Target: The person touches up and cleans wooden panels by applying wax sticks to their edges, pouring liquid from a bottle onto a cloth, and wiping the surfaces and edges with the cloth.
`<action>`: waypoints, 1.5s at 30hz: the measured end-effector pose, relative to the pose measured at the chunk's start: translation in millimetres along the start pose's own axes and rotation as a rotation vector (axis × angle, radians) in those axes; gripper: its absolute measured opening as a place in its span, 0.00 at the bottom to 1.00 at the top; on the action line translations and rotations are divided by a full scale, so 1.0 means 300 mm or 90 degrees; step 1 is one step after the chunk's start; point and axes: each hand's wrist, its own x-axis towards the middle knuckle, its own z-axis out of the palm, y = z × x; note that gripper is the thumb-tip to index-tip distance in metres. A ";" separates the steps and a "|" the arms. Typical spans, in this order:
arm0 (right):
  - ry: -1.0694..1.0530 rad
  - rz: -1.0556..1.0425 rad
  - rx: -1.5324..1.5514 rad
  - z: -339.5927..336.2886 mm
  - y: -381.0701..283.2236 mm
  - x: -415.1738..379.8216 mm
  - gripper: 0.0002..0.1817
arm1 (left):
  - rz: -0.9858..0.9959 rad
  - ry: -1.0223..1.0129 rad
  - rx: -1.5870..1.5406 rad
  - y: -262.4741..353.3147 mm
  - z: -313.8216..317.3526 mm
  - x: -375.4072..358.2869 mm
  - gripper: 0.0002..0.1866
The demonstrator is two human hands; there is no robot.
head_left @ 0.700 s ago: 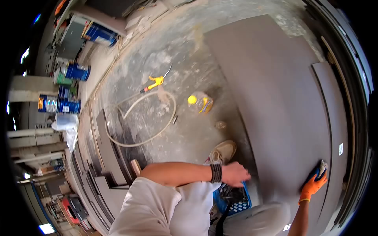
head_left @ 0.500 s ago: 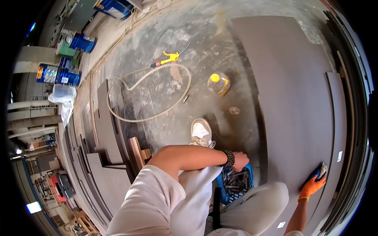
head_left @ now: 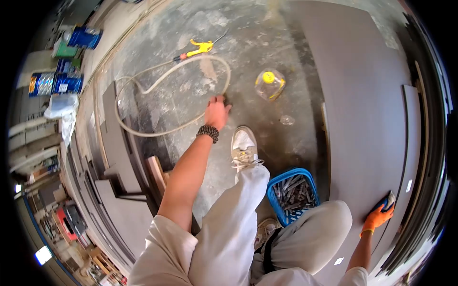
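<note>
"Left hand?"
"Beyond blue plastic basket, arm outstretched over open floor; can't tell grip."
"Orange-gloved right hand?"
"Right of basket, gripping pale wad on flat brown panel, near outer edge."

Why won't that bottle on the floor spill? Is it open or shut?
Shut, it seems: the yellow cap sits on top of the clear bottle.
</note>
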 end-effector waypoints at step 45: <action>0.029 0.143 0.196 -0.148 0.068 -0.162 0.29 | 0.421 -0.282 -0.400 1.457 -0.218 0.727 0.16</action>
